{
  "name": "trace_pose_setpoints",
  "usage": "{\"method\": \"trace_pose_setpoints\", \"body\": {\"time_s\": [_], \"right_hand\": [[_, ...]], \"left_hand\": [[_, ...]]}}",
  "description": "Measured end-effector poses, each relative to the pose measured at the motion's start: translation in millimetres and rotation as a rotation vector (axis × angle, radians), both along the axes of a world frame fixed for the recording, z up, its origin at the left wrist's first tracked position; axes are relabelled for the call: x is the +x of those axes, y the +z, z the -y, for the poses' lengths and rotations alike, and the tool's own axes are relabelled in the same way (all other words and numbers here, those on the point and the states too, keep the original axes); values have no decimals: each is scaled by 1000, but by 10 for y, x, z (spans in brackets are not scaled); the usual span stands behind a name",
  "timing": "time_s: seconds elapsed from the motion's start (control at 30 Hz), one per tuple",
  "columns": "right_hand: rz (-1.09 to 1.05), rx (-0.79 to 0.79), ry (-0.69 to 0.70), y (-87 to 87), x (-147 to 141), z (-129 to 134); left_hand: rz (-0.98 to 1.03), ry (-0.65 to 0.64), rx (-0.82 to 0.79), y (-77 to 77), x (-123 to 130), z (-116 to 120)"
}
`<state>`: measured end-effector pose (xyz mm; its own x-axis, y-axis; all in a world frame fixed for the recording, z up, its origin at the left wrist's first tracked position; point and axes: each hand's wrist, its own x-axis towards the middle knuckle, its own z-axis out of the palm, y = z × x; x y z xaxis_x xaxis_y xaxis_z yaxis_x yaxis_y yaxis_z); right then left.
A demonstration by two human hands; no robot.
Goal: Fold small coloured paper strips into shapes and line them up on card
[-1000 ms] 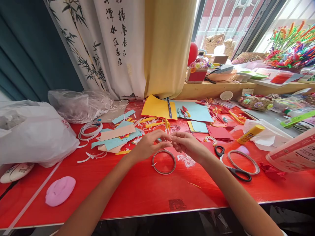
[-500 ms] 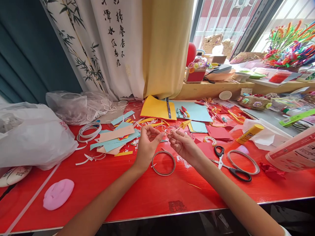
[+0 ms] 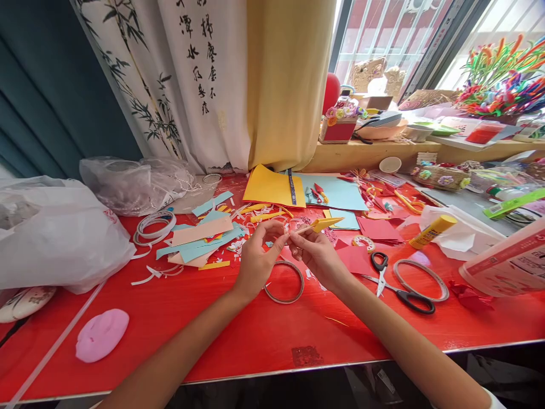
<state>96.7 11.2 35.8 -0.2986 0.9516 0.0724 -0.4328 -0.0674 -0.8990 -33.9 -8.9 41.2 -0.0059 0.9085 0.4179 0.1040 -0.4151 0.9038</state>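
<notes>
My right hand [image 3: 313, 250] is closed on a thin pale stick-like piece with a folded yellow paper tip [image 3: 327, 224], which points to the right. Close against it, my left hand [image 3: 263, 253] has its thumb and index finger pinched at the other end of that piece; what lies between these fingertips is too small to make out. Both hands are raised over a roll of tape [image 3: 284, 300] lying flat on the red table [image 3: 238, 352].
Coloured paper strips [image 3: 204, 238] lie left of the hands. To the right are scissors [image 3: 382, 278], another tape ring [image 3: 443, 287], a glue stick [image 3: 432, 232] and a large tub [image 3: 506, 264]. Pink clay [image 3: 102, 335] and a plastic bag [image 3: 63, 233] are at left.
The hands have drawn closer together, fingertips now meeting. The yellow-tipped piece has shifted right and tilted flatter.
</notes>
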Motion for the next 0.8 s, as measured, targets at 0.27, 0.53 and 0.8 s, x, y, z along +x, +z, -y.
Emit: {"method": "trace_pose_setpoints", "body": {"time_s": [0.27, 0.53, 0.8], "right_hand": [[-34, -34, -56, -6, -19, 13], [-47, -21, -156, -18, 8, -11], [-3, 10, -185, 0, 43, -32]], "left_hand": [[-8, 14, 22, 2, -5, -1], [-35, 21, 28, 16, -28, 2], [-40, 16, 48, -1, -24, -1]]}}
